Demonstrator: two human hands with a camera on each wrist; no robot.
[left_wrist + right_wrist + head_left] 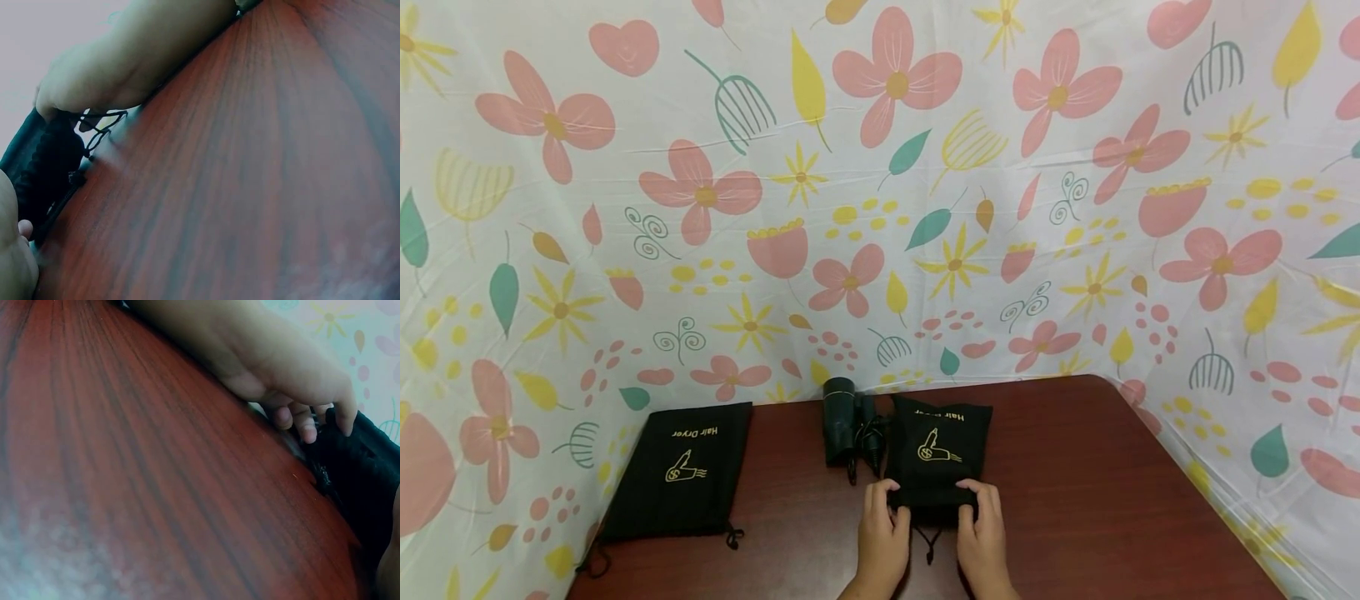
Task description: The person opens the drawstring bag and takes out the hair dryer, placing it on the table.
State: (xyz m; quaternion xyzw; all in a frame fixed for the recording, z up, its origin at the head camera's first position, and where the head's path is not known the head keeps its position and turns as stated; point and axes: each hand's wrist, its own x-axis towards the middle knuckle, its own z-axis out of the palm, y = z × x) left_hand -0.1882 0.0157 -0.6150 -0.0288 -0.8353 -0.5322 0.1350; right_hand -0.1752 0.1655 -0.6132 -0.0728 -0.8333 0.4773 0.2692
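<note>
A black drawstring pouch [951, 467] with gold "Hair Dryer" lettering and a dryer drawing lies in front of me, its near end folded or bunched. My left hand [883, 529] grips its near left side, thumb below and fingers on top. On the near right side, my right hand [983, 533] pinches the fabric the same way. The pouch's cord dangles between both hands toward me. In the left wrist view the gathered pouch opening [53, 162] and its cord show between the hands. The right wrist view catches the dark pouch fabric [356, 469] under the left hand's fingertips.
Beyond the left hand stands a dark hair dryer [838, 421] with its cord and plug bundled beside it. A second black "Hair Dryer" pouch [681, 475] lies flat at the left. The reddish-brown table [1097, 492] meets a flower-patterned curtain [880, 208] at the back and sides.
</note>
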